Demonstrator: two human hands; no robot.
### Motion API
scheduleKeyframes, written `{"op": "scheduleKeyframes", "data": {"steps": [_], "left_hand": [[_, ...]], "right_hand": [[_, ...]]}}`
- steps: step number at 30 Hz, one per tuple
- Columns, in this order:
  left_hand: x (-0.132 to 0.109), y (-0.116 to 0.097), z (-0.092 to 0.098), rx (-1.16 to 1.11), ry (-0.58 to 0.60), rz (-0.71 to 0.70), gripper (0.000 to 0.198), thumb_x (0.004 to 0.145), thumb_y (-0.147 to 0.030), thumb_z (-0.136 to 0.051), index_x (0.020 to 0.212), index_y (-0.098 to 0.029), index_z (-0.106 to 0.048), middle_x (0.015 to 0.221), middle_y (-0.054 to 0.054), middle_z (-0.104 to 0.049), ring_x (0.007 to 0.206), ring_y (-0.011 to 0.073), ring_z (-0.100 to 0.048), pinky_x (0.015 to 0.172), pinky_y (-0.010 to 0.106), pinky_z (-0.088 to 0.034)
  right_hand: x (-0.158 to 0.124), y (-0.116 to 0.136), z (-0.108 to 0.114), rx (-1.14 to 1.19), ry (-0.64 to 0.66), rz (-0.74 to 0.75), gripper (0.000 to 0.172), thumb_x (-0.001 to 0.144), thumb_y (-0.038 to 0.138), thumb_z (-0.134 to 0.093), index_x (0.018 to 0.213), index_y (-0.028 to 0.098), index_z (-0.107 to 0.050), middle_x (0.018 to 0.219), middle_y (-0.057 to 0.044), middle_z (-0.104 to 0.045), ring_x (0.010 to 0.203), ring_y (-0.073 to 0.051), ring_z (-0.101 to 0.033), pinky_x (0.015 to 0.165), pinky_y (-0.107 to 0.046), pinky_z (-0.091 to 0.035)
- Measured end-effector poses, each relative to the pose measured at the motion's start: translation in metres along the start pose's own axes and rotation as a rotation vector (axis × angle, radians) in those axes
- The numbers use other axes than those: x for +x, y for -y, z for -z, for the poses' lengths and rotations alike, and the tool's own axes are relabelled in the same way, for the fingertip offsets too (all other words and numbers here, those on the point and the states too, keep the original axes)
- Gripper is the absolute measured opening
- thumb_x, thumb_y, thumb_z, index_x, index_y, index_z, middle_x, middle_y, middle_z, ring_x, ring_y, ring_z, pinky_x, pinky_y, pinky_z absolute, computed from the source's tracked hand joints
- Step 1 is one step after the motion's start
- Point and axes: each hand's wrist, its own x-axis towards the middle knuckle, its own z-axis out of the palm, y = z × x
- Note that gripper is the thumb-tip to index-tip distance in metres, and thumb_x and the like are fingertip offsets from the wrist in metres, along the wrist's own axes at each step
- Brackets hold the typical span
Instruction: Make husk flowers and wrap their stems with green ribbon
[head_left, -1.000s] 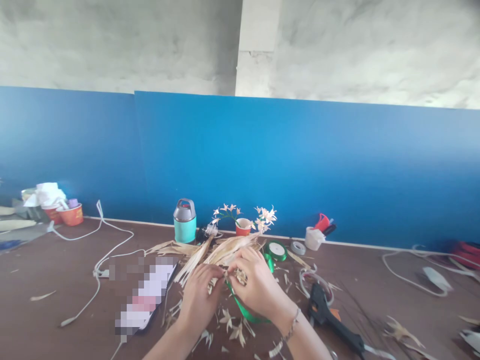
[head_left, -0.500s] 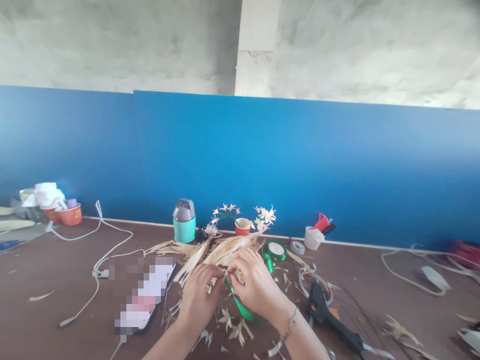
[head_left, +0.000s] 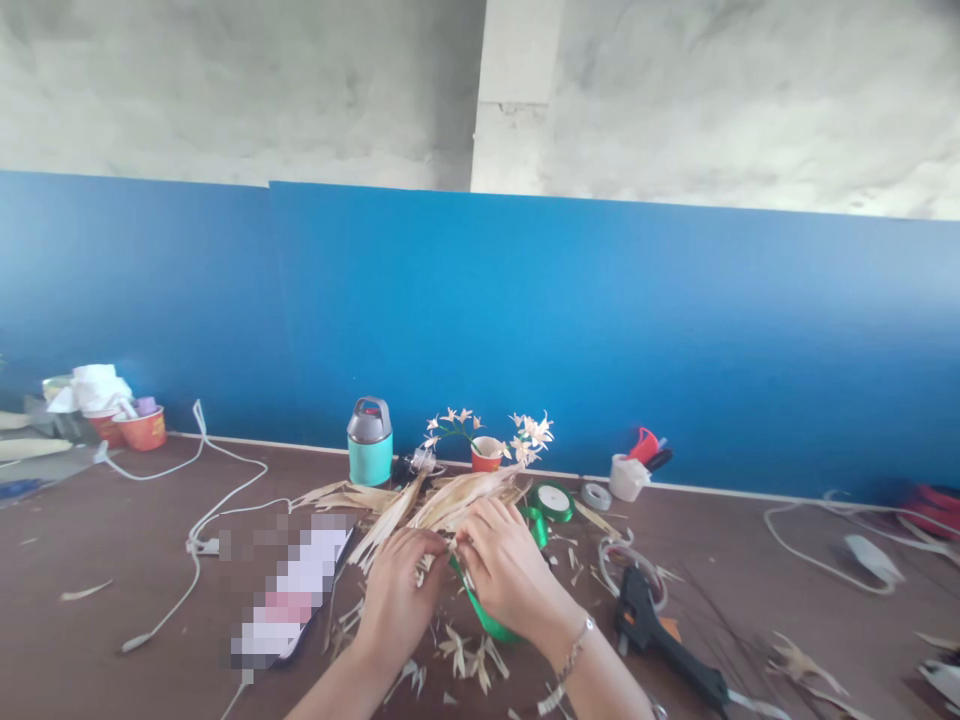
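Note:
My left hand (head_left: 405, 585) is closed, thumb and forefinger pinched together, on something too small to make out. Fingertip to fingertip with it, my right hand (head_left: 506, 565) is also closed, pinching at the top end of a green ribbon (head_left: 489, 625). That ribbon hangs from the fingertips and curves down under my right wrist. Dried corn husks (head_left: 465, 497) lie in a pile just beyond both hands. On the table below them are small husk flowers (head_left: 476, 662) and scraps. A green ribbon spool (head_left: 553, 502) sits behind my right hand.
A hot glue gun (head_left: 664, 640) lies right of my right arm, a phone (head_left: 296, 600) left of my left hand. Behind stand a teal flask (head_left: 370, 450), a red cup (head_left: 487, 457) with husk flowers, a tape roll (head_left: 596, 497) and a white cup (head_left: 627, 478). White cables (head_left: 196, 520) trail at left.
My right hand has turned slightly, its fingers drawn a little nearer the left fingertips. The left hand looks nearly unchanged. The other things stay where they were.

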Motion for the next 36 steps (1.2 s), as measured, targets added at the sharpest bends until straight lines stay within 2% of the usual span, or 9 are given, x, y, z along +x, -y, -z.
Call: {"op": "scheduleKeyframes", "data": {"steps": [29, 34, 36], "left_hand": [[-0.001, -0.003, 0.001, -0.027, 0.040, 0.035, 0.009, 0.080, -0.017, -0.053, 0.075, -0.020, -0.060, 0.082, 0.005, -0.068, 0.080, 0.0202, -0.063, 0.074, 0.035, -0.049], [-0.001, 0.000, -0.001, -0.081, 0.029, 0.092, 0.010, 0.079, -0.019, -0.053, 0.074, -0.020, -0.061, 0.082, 0.005, -0.069, 0.081, 0.0207, -0.063, 0.075, 0.035, -0.049], [-0.001, 0.000, -0.001, -0.124, 0.015, 0.153, 0.010, 0.078, -0.022, -0.054, 0.072, -0.020, -0.062, 0.081, 0.005, -0.069, 0.080, 0.0211, -0.064, 0.074, 0.035, -0.050]], "right_hand": [[0.000, 0.006, 0.006, -0.120, 0.022, 0.036, 0.011, 0.084, 0.014, -0.045, 0.075, 0.018, -0.050, 0.083, -0.004, -0.052, 0.081, -0.019, -0.046, 0.072, -0.034, -0.035], [0.001, 0.007, 0.009, -0.004, -0.031, 0.010, 0.010, 0.084, 0.017, -0.049, 0.076, 0.019, -0.054, 0.081, -0.003, -0.055, 0.082, -0.020, -0.049, 0.073, -0.034, -0.038], [0.002, 0.005, 0.012, 0.082, -0.076, -0.008, 0.008, 0.083, 0.017, -0.050, 0.082, 0.020, -0.057, 0.084, -0.004, -0.057, 0.084, -0.020, -0.051, 0.075, -0.035, -0.040]]}}
